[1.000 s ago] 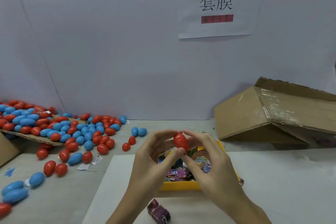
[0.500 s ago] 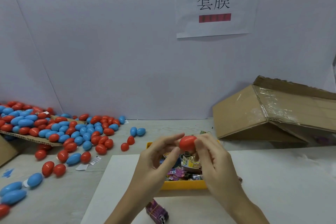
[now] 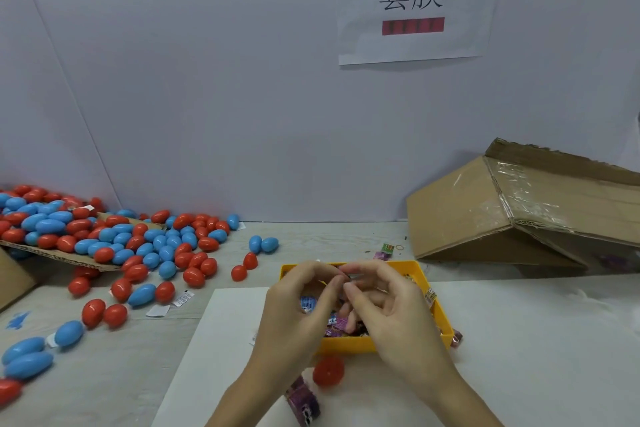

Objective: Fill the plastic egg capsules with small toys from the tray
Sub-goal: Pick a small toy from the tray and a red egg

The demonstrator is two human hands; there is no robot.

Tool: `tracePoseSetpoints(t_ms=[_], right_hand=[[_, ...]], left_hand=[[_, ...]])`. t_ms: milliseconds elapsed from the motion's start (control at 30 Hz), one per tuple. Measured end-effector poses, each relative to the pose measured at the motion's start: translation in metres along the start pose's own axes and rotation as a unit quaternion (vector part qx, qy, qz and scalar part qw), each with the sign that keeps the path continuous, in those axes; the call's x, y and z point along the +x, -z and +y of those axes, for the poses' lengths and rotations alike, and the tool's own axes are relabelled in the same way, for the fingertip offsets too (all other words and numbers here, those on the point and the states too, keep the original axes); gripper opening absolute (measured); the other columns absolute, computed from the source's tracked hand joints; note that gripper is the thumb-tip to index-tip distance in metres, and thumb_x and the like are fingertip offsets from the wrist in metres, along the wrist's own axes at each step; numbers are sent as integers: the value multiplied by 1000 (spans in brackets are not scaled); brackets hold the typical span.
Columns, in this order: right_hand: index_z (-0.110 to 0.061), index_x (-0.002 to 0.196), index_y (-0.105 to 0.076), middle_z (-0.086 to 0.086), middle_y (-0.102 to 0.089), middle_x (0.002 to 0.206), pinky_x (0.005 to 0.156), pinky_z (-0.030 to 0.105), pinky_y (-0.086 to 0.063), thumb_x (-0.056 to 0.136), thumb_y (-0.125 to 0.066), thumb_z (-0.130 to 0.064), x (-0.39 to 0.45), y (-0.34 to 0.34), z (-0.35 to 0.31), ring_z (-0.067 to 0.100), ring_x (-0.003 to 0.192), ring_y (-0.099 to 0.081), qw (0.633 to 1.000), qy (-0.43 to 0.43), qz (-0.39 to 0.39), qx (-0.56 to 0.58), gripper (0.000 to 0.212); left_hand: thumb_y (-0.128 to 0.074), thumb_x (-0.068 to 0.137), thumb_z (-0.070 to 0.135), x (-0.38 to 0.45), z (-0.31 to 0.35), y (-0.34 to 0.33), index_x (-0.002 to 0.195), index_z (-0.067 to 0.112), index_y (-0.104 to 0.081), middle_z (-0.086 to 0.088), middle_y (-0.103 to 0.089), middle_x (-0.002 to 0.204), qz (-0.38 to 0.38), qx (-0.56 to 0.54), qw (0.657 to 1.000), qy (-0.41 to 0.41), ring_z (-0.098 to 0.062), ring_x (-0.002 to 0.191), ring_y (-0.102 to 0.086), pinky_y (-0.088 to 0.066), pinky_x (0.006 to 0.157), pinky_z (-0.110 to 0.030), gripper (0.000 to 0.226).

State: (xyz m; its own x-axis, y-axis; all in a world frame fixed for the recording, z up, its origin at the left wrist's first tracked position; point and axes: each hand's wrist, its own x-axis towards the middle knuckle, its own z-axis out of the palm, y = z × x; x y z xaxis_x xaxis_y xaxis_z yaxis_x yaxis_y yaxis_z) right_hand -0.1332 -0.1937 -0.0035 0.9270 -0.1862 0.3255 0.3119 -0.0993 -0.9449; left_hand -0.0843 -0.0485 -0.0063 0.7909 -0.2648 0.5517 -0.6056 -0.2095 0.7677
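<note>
My left hand (image 3: pixel 298 308) and my right hand (image 3: pixel 391 315) hover over the yellow tray (image 3: pixel 353 345), which holds small wrapped toys (image 3: pixel 332 326). Their curled fingertips meet above the tray's far half and pinch something small and thin; I cannot make out what it is. A red egg capsule (image 3: pixel 328 371), blurred, lies on the white sheet (image 3: pixel 519 357) just in front of the tray, below my wrists. Neither hand touches it. A purple toy packet (image 3: pixel 303 402) lies beside my left forearm.
Several red and blue egg capsules (image 3: pixel 104 239) are spread over the grey table and a cardboard flap at the left. A tipped cardboard box (image 3: pixel 519 211) stands at the right rear. Two small packets (image 3: pixel 386 250) lie behind the tray.
The red egg capsule that both hands held up has left my fingers and now lies on the white sheet. Both hands have dropped lower over the tray, fingertips together.
</note>
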Motion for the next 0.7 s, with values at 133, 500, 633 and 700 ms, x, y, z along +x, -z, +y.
tracePoseSetpoints(t_ms=[133,500,633,700], right_hand=[[-22,108,-67,-1,-72,87,64,31,-61,100,-63,-6,-1,-3,6,22,69,-73,997,3,28,-69,18],[-32,98,-65,-17,-46,97,64,16,-37,80,-78,-59,-5,25,-16,3,86,-52,811,-5,-282,-512,35],[-27,112,-59,-8,-40,112,77,32,-45,92,-73,-34,-9,19,-22,18,100,-52,758,-22,-314,-571,26],[-26,116,-57,-3,-37,113,81,37,-45,95,-68,-27,-10,20,-24,21,99,-51,744,-36,-312,-590,24]], left_hand=[[-65,100,12,-9,-8,-11,105,27,-68,18,-67,95,-3,111,994,-22,-8,95,-66,-54,81,-25,16],[-55,105,12,1,-22,4,94,24,-64,10,-65,82,53,99,993,23,-13,83,-64,-50,72,-30,19],[-56,105,15,1,-21,4,92,24,-65,14,-66,83,27,106,994,16,-9,84,-64,-48,69,-23,18],[-58,104,13,0,-20,4,92,24,-66,16,-66,85,8,116,993,6,-6,85,-64,-45,69,-14,18]])
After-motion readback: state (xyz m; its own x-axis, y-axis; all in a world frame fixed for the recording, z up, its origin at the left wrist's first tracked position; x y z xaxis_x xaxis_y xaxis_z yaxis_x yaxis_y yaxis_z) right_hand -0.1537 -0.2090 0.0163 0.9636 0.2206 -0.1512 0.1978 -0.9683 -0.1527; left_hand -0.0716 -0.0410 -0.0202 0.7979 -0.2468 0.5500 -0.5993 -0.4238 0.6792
